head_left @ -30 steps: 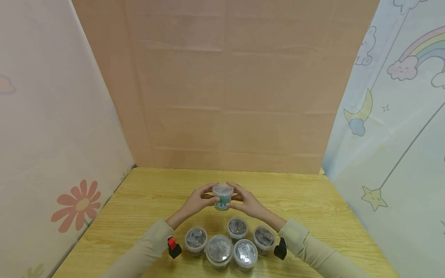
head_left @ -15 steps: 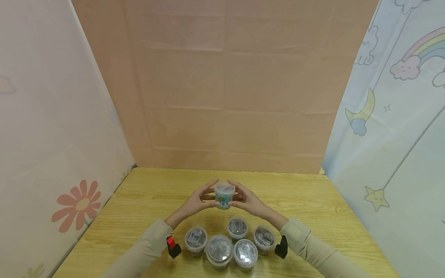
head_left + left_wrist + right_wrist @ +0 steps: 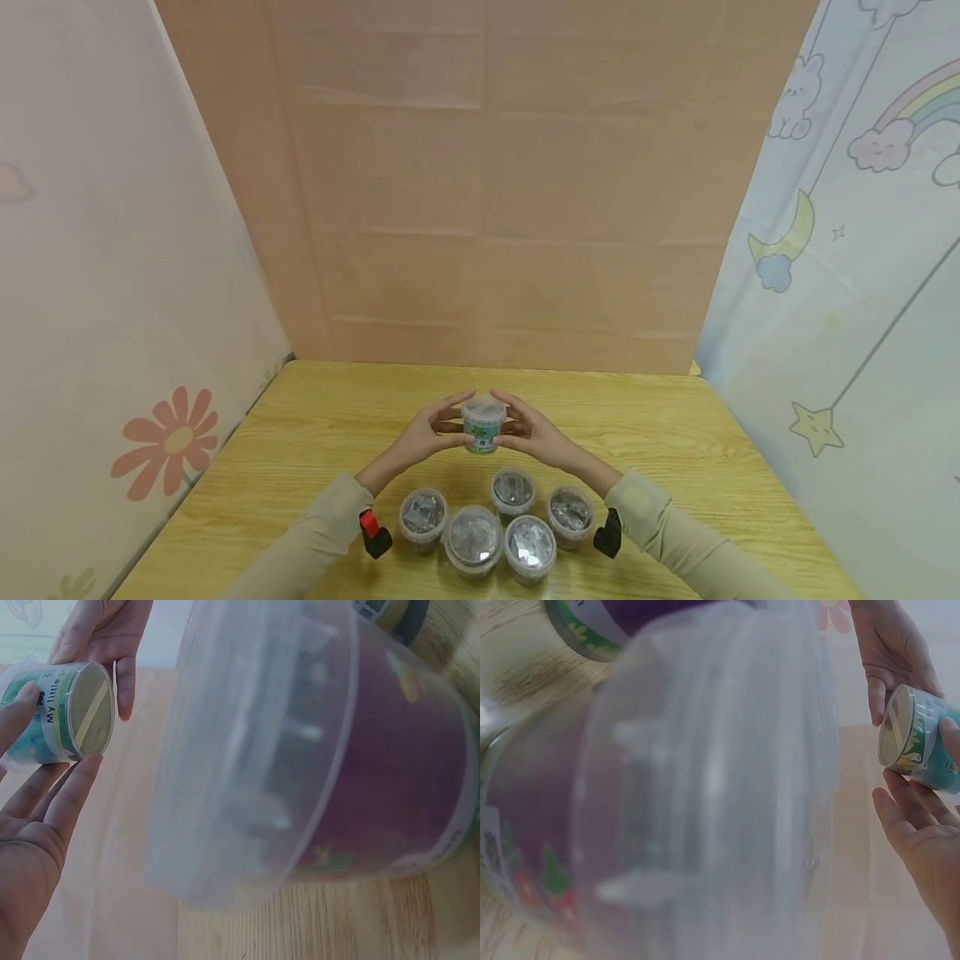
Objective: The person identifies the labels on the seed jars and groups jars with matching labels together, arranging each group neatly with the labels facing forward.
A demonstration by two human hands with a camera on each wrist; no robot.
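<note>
My left hand (image 3: 422, 437) and right hand (image 3: 542, 437) pinch a teal tub (image 3: 482, 430) between them at the lower centre of the head view, thumbs on its near side and fingers curled around the back, so those fingertips are partly hidden from me there. I hold it upright and off the table, its base visible in both wrist views. At the left edge of the left wrist view its lid end is cut off, and a finger and the label's curve leave only "My little" readable.

Five lidded tubs (image 3: 472, 537) are clustered below my hands at the bottom of the head view; what lies under their shiny lids is hard to make out. One large blurred tub (image 3: 255, 757) fills the middle of the left wrist view, and another tub is cropped at its upper right.

The table (image 3: 330, 408) is yellowish wood grain. A creased tan panel (image 3: 480, 183) rises behind; a pale sheet with a red flower (image 3: 177, 441) hangs on the left, and one with a rainbow (image 3: 918, 96), moon and star on the right.
</note>
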